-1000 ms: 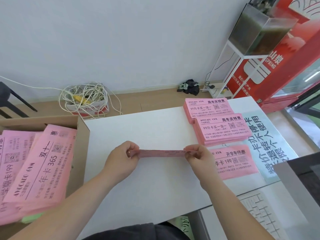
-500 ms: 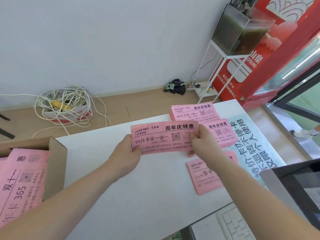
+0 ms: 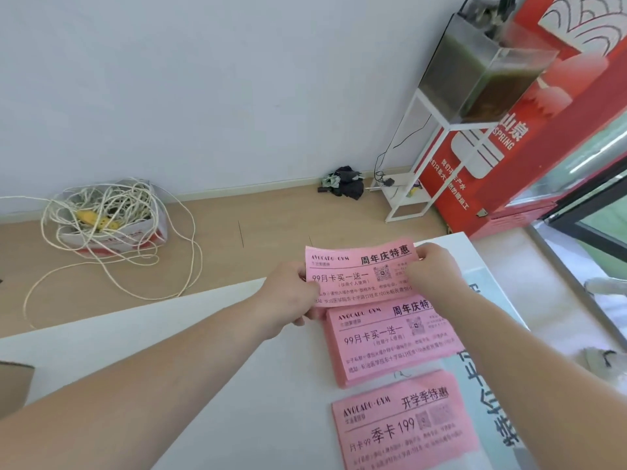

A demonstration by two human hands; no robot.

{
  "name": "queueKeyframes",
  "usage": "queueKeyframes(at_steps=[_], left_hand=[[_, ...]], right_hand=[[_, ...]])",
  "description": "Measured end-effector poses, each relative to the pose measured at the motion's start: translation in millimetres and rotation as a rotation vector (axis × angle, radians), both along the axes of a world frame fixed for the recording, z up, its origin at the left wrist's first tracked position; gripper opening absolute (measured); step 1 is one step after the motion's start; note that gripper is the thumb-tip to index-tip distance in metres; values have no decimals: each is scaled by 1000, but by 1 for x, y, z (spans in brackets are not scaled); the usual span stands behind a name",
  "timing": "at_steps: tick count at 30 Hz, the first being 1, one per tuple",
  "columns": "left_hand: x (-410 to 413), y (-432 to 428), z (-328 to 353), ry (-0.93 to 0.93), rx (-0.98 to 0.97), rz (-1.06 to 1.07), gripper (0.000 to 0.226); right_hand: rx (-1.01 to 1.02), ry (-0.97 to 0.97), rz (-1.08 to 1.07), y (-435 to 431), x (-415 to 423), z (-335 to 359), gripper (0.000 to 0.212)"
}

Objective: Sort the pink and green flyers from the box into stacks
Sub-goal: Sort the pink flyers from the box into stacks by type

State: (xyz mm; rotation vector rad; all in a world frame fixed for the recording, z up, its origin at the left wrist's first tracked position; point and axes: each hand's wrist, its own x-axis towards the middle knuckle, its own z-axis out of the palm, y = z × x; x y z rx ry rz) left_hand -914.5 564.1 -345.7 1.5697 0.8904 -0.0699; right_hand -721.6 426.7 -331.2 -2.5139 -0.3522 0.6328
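Pink for now: pinching one pink flyer [image 3: 359, 276] by both short ends, with the left grip [image 3: 291, 296] curled onto its left end and the right grip [image 3: 431, 269] curled onto its right end. Holding it low over the far part of the table [image 3: 203, 368] at about 1 o'clock, reading the clock from the wearer with 12 straight ahead. Hides most of whatever lies beneath.

Judging progress as partway. Can count a thick pink stack [image 3: 393, 347] at 2 o'clock, with its far edge covered in view by the held flyer, and a thinner pink pile [image 3: 403, 422] under a different headline at 3 o'clock, near the stack but apart from it. Cannot find any green stack on show. Can see only a corner of the box [image 3: 13, 385] at 9 o'clock, contents out of view, so cannot say how much is left. Would guess a fair amount, green sheets included.

Holding the flyer printed side up, headline along the far edge, text upright toward the wearer. Runs lengthwise across the view from 9 to 3, right end tipped slightly toward 2. Closely matches the lie of the pink stack, so should need little turning to land square on a pile of the same print.
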Motion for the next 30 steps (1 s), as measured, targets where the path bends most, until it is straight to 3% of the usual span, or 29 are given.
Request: queueKeyframes(at_steps=[5, 9, 13, 16, 19, 30], left_hand=[[14, 5, -23, -35, 171, 1, 17], [14, 21, -38, 107, 370, -57, 23], [16, 42, -36, 136, 609, -161, 43], [24, 53, -33, 131, 578, -355, 59], [29, 54, -33, 113, 531, -478, 59], [27, 43, -39, 23, 526, -381, 46]], right_hand=[[-19, -84, 19, -2, 25, -21, 25], [-130, -122, 72, -2, 37, -33, 28], [-292, -205, 156, -3, 41, -38, 58], [-151, -28, 202, -3, 39, -32, 85], [-136, 138, 266, -2, 35, -26, 105], [-199, -20, 274, -3, 27, -32, 75]])
